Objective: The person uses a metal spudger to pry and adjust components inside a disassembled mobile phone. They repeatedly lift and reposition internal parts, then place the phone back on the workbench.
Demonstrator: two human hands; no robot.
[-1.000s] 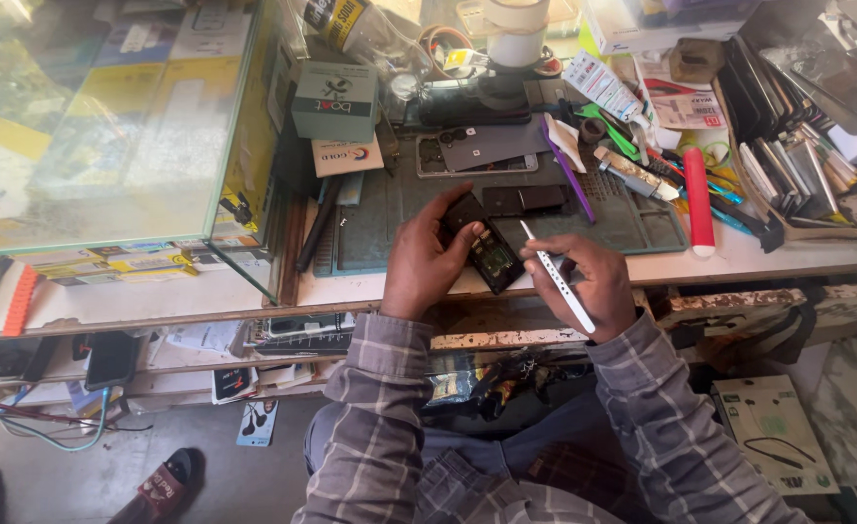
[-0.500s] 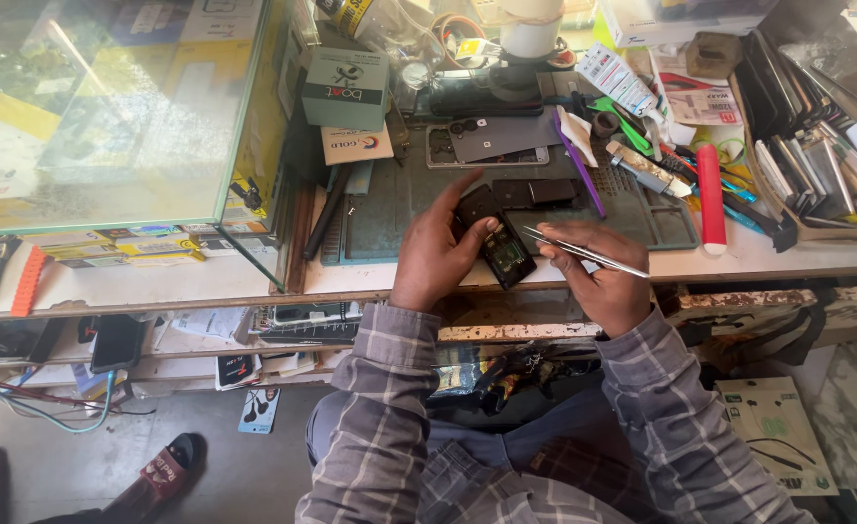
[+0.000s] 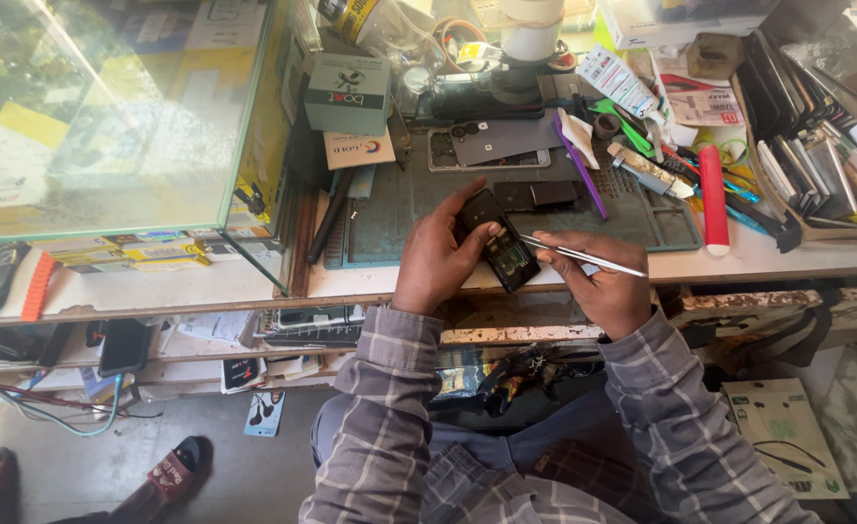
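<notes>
Clearly, the left hand [image 3: 438, 257] held a small opened phone [image 3: 499, 243] over the front edge of the grey-green work mat [image 3: 390, 209], with fingers wrapped around its left side and thumb on top. The right hand [image 3: 603, 281], just right of the phone, pinched thin metal tweezers [image 3: 579, 255], whose tips touched the exposed inside of the phone. Behind the phone, on the mat, lay a dark phone part [image 3: 542, 195] and a purple tool [image 3: 580, 175]. Further right of the mat stood a red cylinder [image 3: 713, 199]. Far left of the mat was a glass case [image 3: 118, 107].
</notes>
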